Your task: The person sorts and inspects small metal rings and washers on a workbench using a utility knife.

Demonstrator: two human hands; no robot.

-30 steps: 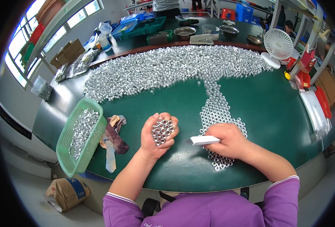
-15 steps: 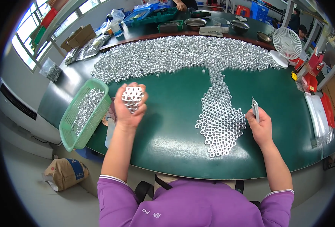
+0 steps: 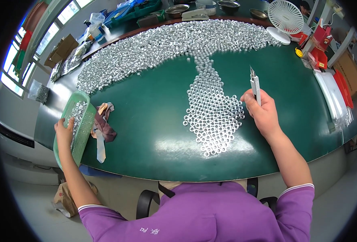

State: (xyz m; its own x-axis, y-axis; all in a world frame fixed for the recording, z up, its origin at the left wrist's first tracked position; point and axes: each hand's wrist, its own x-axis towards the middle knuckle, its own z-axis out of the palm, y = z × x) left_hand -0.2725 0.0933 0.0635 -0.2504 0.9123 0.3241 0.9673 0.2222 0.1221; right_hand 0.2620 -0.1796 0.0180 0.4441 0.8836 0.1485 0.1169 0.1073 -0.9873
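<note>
My left hand (image 3: 64, 131) is at the pale green basket (image 3: 80, 151) on the left, over its near side wall. Its thumb and fingers are apart, and no pieces show in it; the palm is partly hidden. Small silver ring-shaped metal pieces (image 3: 80, 111) lie in the basket. My right hand (image 3: 263, 111) grips a box cutter (image 3: 255, 86) upright, its blade tip pointing away from me. Just left of that hand, a flat single layer of the metal rings (image 3: 210, 109) spreads over the green table top (image 3: 154, 109), joined by a narrow neck to a long heap (image 3: 166, 42).
Crumpled cloths (image 3: 104, 125) lie beside the basket. A white fan (image 3: 285, 17) stands at the back right, near red bins (image 3: 319, 56). Clear plastic bags (image 3: 331, 94) rest along the right edge. Metal bowls (image 3: 177, 11) line the back, and a paper sack (image 3: 65, 199) is on the floor.
My left hand has moved left and down to the basket, and the handful of metal rings no longer shows in it. The right hand still holds the box cutter. The whole view has shifted.
</note>
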